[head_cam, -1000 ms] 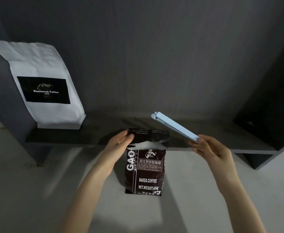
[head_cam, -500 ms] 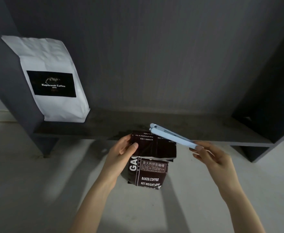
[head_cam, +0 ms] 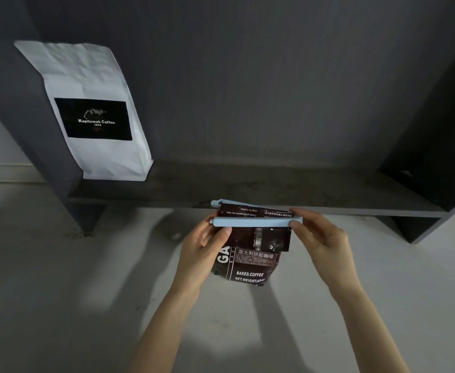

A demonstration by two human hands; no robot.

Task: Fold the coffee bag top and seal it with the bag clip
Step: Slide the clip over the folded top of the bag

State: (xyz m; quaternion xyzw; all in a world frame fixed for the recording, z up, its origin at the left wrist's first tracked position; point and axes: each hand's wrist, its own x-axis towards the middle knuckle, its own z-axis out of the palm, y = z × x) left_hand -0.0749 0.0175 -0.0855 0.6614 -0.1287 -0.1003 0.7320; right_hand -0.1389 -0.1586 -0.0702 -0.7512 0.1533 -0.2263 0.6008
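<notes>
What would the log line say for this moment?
left hand: holds dark coffee bag | right hand: on blue bag clip | clip: straddles folded top | latch: unclear

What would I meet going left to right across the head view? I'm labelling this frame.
White coffee bag → left hand → brown coffee bag, with the blue clip across its folded top → right hand.

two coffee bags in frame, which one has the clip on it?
The dark brown coffee bag held in both hands: the light blue bag clip spans its folded top. The white Kopiluwak Coffee bag stands on the shelf, unclipped and untouched.
</notes>
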